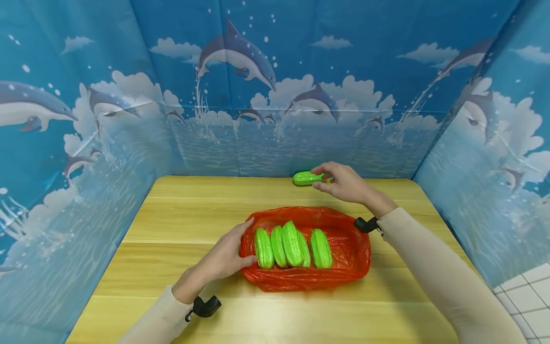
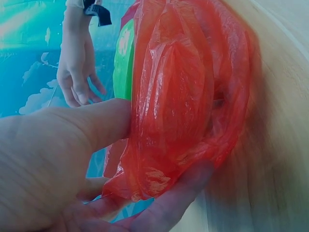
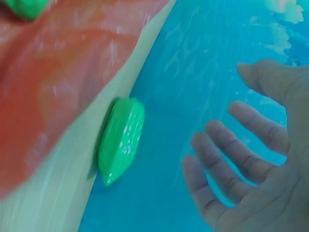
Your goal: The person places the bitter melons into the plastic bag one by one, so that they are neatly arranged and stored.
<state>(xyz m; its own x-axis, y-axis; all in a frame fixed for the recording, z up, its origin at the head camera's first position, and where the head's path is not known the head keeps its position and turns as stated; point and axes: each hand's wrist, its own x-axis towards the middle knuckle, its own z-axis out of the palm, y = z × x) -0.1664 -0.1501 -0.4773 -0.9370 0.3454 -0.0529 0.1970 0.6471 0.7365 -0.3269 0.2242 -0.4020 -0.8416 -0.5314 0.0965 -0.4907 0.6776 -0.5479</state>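
Note:
A red plastic bag (image 1: 301, 282) lies with its mouth spread wide on the table, several bright green ridged gourds (image 1: 292, 243) side by side in it. At its left end my left hand (image 1: 223, 253) grips the bag, thumb at the rim and fingers round the outside. In the left wrist view the thin red plastic (image 2: 178, 96) bunches between thumb and fingers. Another green gourd (image 1: 304, 178) lies near the table's back edge. My right hand (image 1: 341, 181) is just to its right, fingers loosely bent; the right wrist view has them spread apart from that gourd (image 3: 121, 140).
The wooden table (image 1: 172, 229) is backed and flanked by blue sheets (image 1: 275, 143) printed with dolphins and clouds. A black wrist device (image 1: 206, 306) sits on the left wrist, and a similar one (image 1: 366, 224) on the right. White tiles (image 1: 528, 296) show at the lower right.

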